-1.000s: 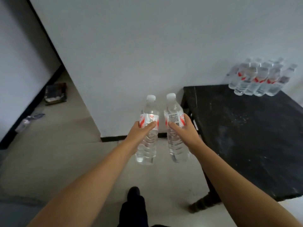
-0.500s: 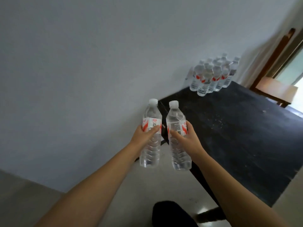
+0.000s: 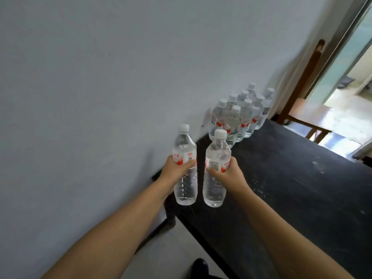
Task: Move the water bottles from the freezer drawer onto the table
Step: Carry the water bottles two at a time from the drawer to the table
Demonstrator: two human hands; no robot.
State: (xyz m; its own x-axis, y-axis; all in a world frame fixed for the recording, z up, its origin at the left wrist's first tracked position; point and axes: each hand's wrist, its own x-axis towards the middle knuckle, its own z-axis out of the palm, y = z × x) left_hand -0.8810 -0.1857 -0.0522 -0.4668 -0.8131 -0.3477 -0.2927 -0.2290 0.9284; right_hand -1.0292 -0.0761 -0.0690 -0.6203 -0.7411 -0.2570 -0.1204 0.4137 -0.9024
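A pale wall [image 3: 100, 77] fills the left and upper part of the view. Against it stands a black bench [image 3: 291, 188], its dark top scuffed with light specks, running from the lower middle toward the far right. Beyond the bench's far end sits a wooden chair [image 3: 306, 115], and past that an open doorway [image 3: 346, 85] lets in bright light. Light floor [image 3: 171, 256] shows at the bottom, with a dark shoe [image 3: 199, 266] at the lower edge.

At the far end of the bench, close to the wall, a cluster of bottles [image 3: 239, 115] stands upright, packed together, with white caps and red-and-white labels.

Two bare forearms reach forward from the bottom. The left hand [image 3: 175, 170] is wrapped round the middle of the left bottle [image 3: 184, 166], thumb across the label. The right hand [image 3: 227, 174] grips the right bottle [image 3: 216, 170] the same way. Both bottles are clear, capped, roughly upright and held in the air side by side, near each other but not touching, above the bench's near corner by the wall.
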